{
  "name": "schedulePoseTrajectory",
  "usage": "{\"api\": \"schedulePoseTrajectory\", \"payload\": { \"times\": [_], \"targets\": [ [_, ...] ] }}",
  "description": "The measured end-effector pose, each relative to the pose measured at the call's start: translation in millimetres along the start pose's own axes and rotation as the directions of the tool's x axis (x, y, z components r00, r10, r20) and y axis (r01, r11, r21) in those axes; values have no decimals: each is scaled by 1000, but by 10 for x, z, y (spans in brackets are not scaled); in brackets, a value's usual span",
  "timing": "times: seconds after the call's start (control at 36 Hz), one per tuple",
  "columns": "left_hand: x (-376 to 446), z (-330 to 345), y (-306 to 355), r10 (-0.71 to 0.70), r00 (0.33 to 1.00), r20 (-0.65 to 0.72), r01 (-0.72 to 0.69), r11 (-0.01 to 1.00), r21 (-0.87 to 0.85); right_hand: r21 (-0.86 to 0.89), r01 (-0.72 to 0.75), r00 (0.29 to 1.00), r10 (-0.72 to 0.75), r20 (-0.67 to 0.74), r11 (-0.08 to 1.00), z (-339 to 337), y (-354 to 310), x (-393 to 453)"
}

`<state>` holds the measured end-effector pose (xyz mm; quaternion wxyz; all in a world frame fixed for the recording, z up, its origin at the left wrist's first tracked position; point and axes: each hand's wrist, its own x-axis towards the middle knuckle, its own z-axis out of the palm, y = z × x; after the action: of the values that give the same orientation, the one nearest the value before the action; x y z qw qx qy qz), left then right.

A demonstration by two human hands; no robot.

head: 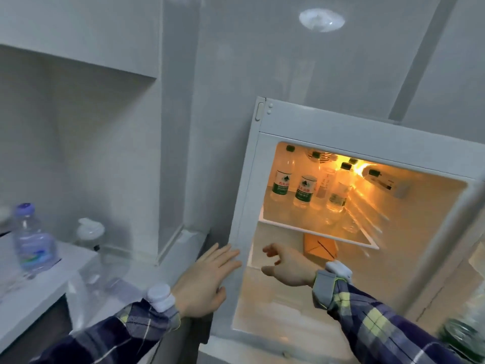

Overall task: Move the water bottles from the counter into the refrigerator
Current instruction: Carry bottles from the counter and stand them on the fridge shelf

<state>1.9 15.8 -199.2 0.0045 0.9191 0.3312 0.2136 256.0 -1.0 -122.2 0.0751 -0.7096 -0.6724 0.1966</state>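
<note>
The refrigerator point(301, 119) stands open and lit inside. Several water bottles with green caps and green labels point(304, 190) stand on its upper shelf point(315, 231). A blue-capped water bottle point(32, 240) stands on the white counter point(52, 282) at the left. My left hand point(207, 279) is flat, fingers straight, by the refrigerator's left frame, holding nothing. My right hand point(286, 264) reaches into the lower compartment with loosely curled fingers and holds nothing.
A clear container with a white lid point(90, 232) stands behind the counter against the wall. An orange carton point(320, 249) lies under the shelf. A dark green object point(462, 340) shows blurred at the bottom right. A ceiling light point(321, 19) is overhead.
</note>
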Motion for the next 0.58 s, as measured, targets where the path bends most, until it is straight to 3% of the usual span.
{"api": "schedulePoseTrajectory", "payload": {
  "times": [0.03, 0.08, 0.14, 0.28, 0.44, 0.58],
  "targets": [
    [45, 2, 89, 0, 1000, -11, 0, 999, -49, -28, -15, 1000, 15, -6, 1000, -7, 101, -45],
    [-328, -159, 117, -151, 989, -12, 150, 987, -58, -84, 97, 995, -95, 35, 992, 138, -188, -37],
    [-486, -179, 171, -209, 978, -11, 207, 975, -81, -95, 153, 986, -145, 85, 984, 165, -303, -132],
    [-1165, -323, 322, -393, 918, -59, 382, 913, -143, -23, 327, 931, -318, 179, 945, 431, -669, -260],
    [-2165, -519, 610, -604, 788, -118, 591, 796, -129, 52, 494, 834, -490, 254, 868, 922, -1239, -384],
    [-3043, -729, 921, -763, 626, -162, 754, 645, -121, 133, 568, 750, -577, 323, 812, 1319, -1838, -687]
  ]
}}
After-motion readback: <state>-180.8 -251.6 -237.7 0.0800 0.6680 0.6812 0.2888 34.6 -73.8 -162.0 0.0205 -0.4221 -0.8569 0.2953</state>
